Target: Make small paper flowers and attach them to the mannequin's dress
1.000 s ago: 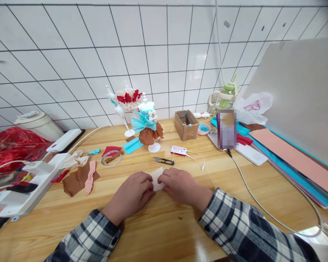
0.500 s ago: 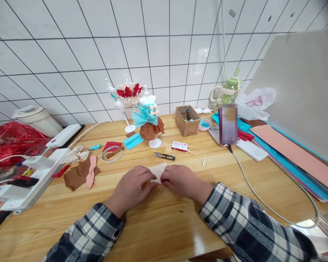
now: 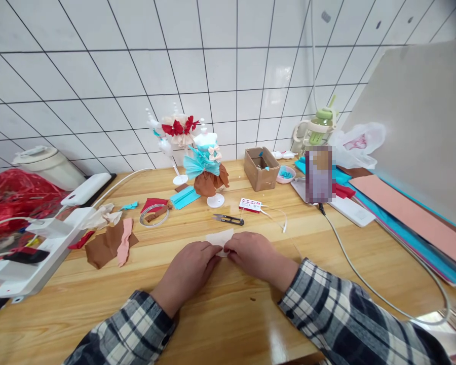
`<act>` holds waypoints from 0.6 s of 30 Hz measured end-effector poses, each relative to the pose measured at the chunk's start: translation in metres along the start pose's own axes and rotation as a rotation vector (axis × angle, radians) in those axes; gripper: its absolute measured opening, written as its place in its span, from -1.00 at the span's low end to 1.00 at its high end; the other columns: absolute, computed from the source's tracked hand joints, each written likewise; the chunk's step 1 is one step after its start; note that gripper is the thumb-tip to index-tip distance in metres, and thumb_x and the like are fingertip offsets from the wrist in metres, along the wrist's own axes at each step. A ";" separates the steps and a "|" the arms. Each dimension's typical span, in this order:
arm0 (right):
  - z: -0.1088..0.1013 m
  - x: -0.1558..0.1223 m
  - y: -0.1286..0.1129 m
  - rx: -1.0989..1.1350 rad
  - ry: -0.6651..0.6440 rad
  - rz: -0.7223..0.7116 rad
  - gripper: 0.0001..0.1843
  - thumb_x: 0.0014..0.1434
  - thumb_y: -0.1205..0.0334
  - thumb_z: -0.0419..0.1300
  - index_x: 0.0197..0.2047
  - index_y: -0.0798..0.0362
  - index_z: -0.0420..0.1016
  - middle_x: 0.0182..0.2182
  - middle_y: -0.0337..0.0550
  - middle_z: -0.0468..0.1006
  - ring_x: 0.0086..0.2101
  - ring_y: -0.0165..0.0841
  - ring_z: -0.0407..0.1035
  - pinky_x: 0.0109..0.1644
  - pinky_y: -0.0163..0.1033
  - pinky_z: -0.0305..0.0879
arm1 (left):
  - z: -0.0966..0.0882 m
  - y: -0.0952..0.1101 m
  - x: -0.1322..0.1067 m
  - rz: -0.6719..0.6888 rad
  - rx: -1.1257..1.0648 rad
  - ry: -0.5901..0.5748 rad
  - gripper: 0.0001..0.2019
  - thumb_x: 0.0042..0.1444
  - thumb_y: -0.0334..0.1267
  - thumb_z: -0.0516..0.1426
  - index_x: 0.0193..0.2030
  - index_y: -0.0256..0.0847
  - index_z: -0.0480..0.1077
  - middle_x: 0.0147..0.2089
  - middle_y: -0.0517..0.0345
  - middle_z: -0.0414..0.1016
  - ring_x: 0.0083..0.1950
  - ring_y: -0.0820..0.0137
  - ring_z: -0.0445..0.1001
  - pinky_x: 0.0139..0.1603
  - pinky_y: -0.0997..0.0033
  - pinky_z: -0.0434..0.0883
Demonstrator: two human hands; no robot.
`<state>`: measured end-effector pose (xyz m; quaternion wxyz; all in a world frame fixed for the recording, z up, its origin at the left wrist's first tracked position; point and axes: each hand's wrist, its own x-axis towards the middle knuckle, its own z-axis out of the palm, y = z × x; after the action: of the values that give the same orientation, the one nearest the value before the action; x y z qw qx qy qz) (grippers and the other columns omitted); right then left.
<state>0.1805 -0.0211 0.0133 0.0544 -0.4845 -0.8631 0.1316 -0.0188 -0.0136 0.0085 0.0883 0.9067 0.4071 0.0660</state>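
A small piece of cream crepe paper (image 3: 220, 236) lies between my hands on the wooden table. My left hand (image 3: 193, 264) pinches its near edge, fingertips pressed together. Close beside it, my right hand (image 3: 253, 253) grips the same edge between thumb and fingers. The fingertips of both hands nearly meet, and the part of the paper beneath them is hidden. Just beyond the paper lies a pair of thread snips (image 3: 228, 219), and behind that a small white and red box (image 3: 250, 205) with a white cord.
Small dress-form stands with a blue and brown paper dress (image 3: 209, 172) stand at the back, beside a cardboard box (image 3: 261, 170). Paper scraps (image 3: 105, 247) and a power strip (image 3: 57, 248) lie left. A phone (image 3: 319, 175), its cable and coloured sheets (image 3: 421, 210) are right.
My left hand has shifted slightly right along the paper's near edge, its fingers closer to the right hand. The paper's upper left corner shows more. The view has moved a little.
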 end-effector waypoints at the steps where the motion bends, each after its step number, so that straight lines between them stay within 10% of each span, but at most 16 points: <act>1: 0.000 0.000 -0.001 -0.012 -0.004 0.000 -0.75 0.26 0.25 0.03 -0.15 -0.02 0.53 -0.27 -0.14 0.54 -0.24 -0.32 0.42 -0.21 -0.27 0.27 | 0.000 0.000 0.000 -0.005 0.002 -0.003 -0.75 0.27 -0.27 -0.03 -0.11 -0.16 0.47 -0.17 0.09 0.55 -0.15 0.28 0.48 -0.11 0.25 0.39; 18: 0.012 -0.001 -0.002 -0.109 0.060 -0.019 -0.81 0.27 0.29 0.01 -0.23 0.00 0.46 -0.32 -0.16 0.49 -0.30 -0.31 0.40 -0.28 -0.28 0.25 | -0.003 0.005 0.001 -0.030 0.059 -0.020 -0.72 0.29 -0.26 -0.05 -0.15 -0.18 0.49 -0.23 0.06 0.53 -0.18 0.28 0.45 -0.12 0.25 0.39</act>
<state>0.1762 -0.0248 0.0030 0.0547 -0.4825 -0.8715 0.0692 -0.0154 -0.0158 0.0123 0.0664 0.9033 0.4217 0.0434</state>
